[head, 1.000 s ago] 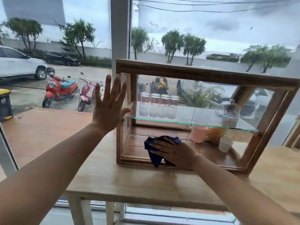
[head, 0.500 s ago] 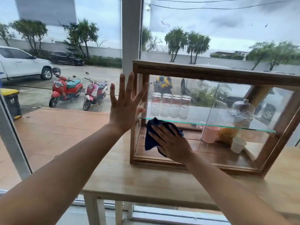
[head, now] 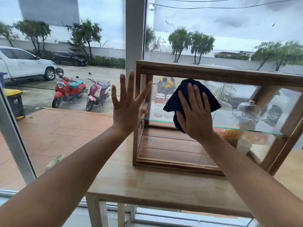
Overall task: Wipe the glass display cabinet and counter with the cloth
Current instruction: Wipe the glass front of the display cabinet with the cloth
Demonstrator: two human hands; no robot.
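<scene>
Dark blue cloth [head: 172,104] is pressed flat on the front glass pane of the wooden-framed glass display cabinet [head: 213,74], in the upper left part of the pane, just under the top rail. Cloth is pinned under the right hand [head: 196,118], palm down, fingers straight and close together, not curled round the fabric; cloth corners are seen sticking out left and right of the hand. Left hand [head: 127,108] is held up with fingers fully spread and straight, nothing held; it is placed at the cabinet's left side by the front corner post, real contact with the side cannot be confirmed. Cabinet is set on the light wooden counter [head: 147,182], toward its back. Inside, a glass shelf [head: 246,128] is fitted at mid height; clear glass jars [head: 159,104] are stood on its left end, partly hidden by the cloth, and a clear glass dome [head: 247,110] on its right. A white cup [head: 244,145] is seen on the cabinet floor below the dome. Behind the counter a big window with a white pillar [head: 134,38] is seen. Outside, a red scooter [head: 68,90] and a pink scooter [head: 98,93] are parked side by side, a white pickup [head: 24,64] and a black car [head: 70,58] beyond them, a yellow-lidded bin [head: 14,99] at far left.
</scene>
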